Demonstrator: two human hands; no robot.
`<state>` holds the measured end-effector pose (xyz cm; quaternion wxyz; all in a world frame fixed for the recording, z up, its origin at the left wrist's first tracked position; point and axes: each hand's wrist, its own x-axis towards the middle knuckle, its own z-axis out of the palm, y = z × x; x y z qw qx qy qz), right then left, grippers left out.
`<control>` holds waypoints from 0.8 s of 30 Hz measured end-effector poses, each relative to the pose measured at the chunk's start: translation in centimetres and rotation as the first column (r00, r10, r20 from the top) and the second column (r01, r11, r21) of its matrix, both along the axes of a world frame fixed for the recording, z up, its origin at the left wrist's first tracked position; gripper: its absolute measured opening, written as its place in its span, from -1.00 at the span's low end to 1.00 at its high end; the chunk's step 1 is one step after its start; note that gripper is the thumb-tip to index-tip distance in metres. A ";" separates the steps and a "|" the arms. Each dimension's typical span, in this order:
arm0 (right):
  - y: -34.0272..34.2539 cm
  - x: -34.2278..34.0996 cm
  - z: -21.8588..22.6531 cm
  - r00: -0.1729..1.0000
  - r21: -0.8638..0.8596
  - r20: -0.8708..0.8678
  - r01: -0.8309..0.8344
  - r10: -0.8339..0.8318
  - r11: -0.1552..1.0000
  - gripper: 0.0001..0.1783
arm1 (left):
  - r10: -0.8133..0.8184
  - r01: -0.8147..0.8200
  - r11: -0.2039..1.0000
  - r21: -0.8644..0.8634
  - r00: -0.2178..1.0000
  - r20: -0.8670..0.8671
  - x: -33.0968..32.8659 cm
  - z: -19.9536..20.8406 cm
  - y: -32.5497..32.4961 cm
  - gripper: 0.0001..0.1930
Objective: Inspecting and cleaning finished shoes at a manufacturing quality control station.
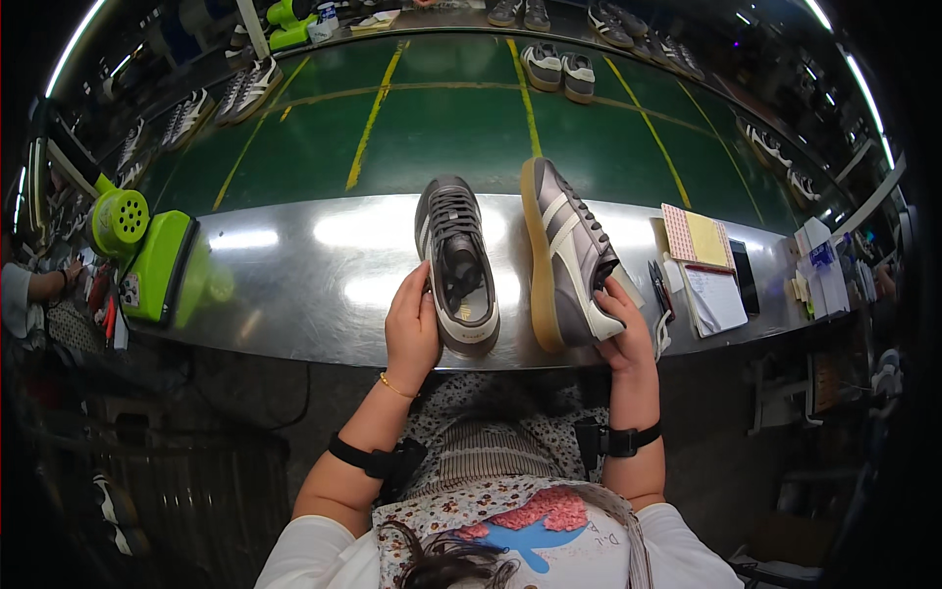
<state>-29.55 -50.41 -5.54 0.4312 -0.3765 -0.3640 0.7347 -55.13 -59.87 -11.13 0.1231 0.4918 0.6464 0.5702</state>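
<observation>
Two grey sneakers with white stripes are in front of me at the metal bench edge. The sneaker on the left (455, 265) points its toe away, with its laces and opening facing up. My left hand (411, 322) is closed on the outer side of its heel. The sneaker on the right (572, 257) is tilted over, so its striped side and gum-coloured sole face up and left. My right hand (628, 329) grips it at the heel, fingers at the opening; part of that grip is hidden behind the shoe.
The metal bench (294, 285) adjoins a green surface with yellow lines (442, 108). A lime-green device (157, 265) stands at left. A notepad (714, 299), pliers-like tool (660, 290) and dark phone-like object (745, 275) lie at right. More sneakers (559, 71) stand farther back.
</observation>
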 end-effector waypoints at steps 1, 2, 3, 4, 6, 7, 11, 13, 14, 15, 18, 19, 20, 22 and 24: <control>-0.1 -0.1 0.1 1.000 -0.002 0.014 0.003 -0.003 1.000 -0.45 | 0.000 0.000 1.000 -0.001 1.000 0.001 0.0 0.0 0.0 -0.61; 0.0 0.0 -0.1 1.000 -0.003 0.015 0.001 -0.001 1.000 -0.45 | -0.001 0.001 1.000 0.004 1.000 0.006 0.0 0.0 0.0 -0.61; 0.2 0.3 -0.4 0.999 0.006 -0.037 -0.021 0.022 1.000 -0.43 | -0.003 0.003 1.000 0.010 1.000 0.011 0.0 -0.1 -0.1 -0.61; 0.3 0.5 -0.7 0.995 0.017 -0.089 -0.044 0.046 0.999 -0.42 | -0.003 0.003 1.000 0.011 1.000 0.013 0.0 -0.1 -0.1 -0.61; 0.6 0.9 -1.5 0.991 0.012 -0.122 -0.052 0.053 0.999 -0.40 | -0.005 0.005 1.000 -0.011 0.999 0.031 0.0 -0.2 -0.1 -0.60; 0.8 1.1 -1.7 0.986 0.006 -0.156 -0.060 0.060 0.998 -0.39 | -0.010 0.010 1.000 -0.014 0.999 0.032 0.1 -0.1 0.0 -0.60; 0.8 1.4 -2.0 0.979 -0.021 -0.193 -0.070 0.065 0.997 -0.39 | -0.001 0.002 1.000 -0.027 1.000 0.030 0.1 -0.1 -0.1 -0.60; 1.0 1.6 -2.4 0.973 0.001 -0.210 -0.096 0.094 0.995 -0.43 | 0.004 -0.004 1.000 -0.024 1.000 0.023 0.1 0.0 -0.1 -0.60; 1.0 1.6 -2.4 0.974 -0.001 -0.209 -0.094 0.092 0.996 -0.43 | -0.006 0.007 1.000 -0.023 0.999 0.039 0.1 0.0 -0.1 -0.60; 1.0 1.6 -2.3 0.975 0.004 -0.200 -0.095 0.093 0.996 -0.43 | -0.014 0.015 1.000 -0.023 0.998 0.055 0.1 0.0 -0.1 -0.60; 1.0 1.4 -2.2 0.978 0.011 -0.187 -0.095 0.095 0.995 -0.43 | -0.009 0.009 1.000 -0.015 1.000 0.026 0.0 0.0 0.0 -0.60; 1.0 1.4 -2.2 0.978 0.016 -0.184 -0.094 0.096 0.995 -0.43 | -0.009 0.009 1.000 -0.016 1.000 0.026 0.1 0.0 0.0 -0.60; 1.0 1.4 -2.1 0.978 0.015 -0.184 -0.095 0.096 0.995 -0.43 | -0.014 0.015 1.000 -0.013 0.999 0.051 0.1 0.1 0.0 -0.60; 1.0 1.4 -2.0 0.981 0.016 -0.173 -0.093 0.094 0.996 -0.42 | -0.018 0.019 1.000 -0.009 0.997 0.076 0.2 0.2 -0.1 -0.61; 0.8 1.2 -1.7 0.977 0.023 -0.190 -0.093 0.096 0.995 -0.43 | 0.087 -0.084 0.993 0.082 0.996 -0.035 0.7 0.4 -0.4 -0.64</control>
